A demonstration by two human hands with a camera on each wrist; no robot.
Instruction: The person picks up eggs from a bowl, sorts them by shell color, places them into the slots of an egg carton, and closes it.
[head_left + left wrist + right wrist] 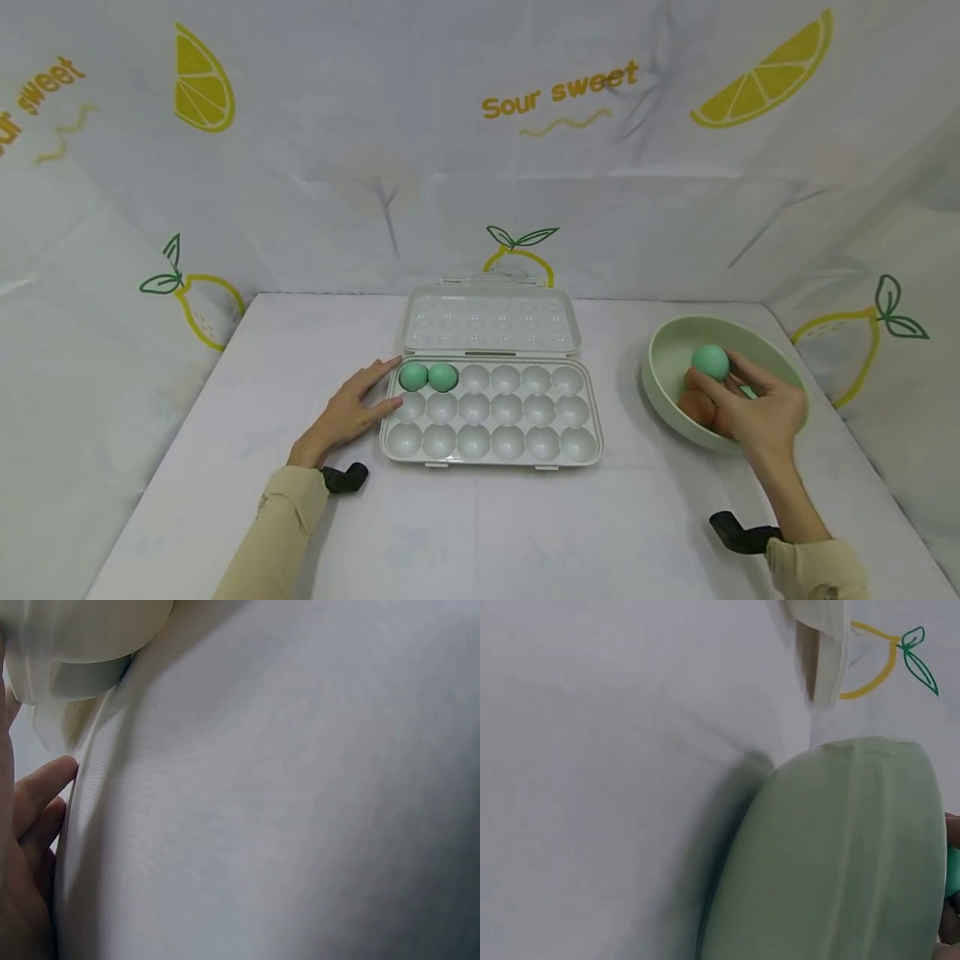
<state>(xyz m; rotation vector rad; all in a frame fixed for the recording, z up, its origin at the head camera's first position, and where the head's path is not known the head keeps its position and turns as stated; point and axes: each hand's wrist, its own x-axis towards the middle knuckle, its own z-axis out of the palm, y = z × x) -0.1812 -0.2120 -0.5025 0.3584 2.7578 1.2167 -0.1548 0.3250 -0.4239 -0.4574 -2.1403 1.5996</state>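
Observation:
My right hand [761, 408] pinches a green egg [710, 362] between thumb and fingers, inside the pale green bowl [663, 408]. Below it in the bowl lie brown eggs [697, 407], partly covered by the hand. The right wrist view shows the bowl's outer side [817, 862] and a sliver of the green egg [952, 871] at the right edge. My left hand [347, 414] rests with fairly straight fingers against the left edge of the white egg tray [491, 461]. Two green eggs [428, 377] sit in its back row, in the leftmost cups.
The tray's translucent lid [491, 321] lies folded back behind it. Black wrist mounts [347, 477] stick out from both forearms. A white cloth with lemon prints [352, 208] hangs behind the table and at its sides.

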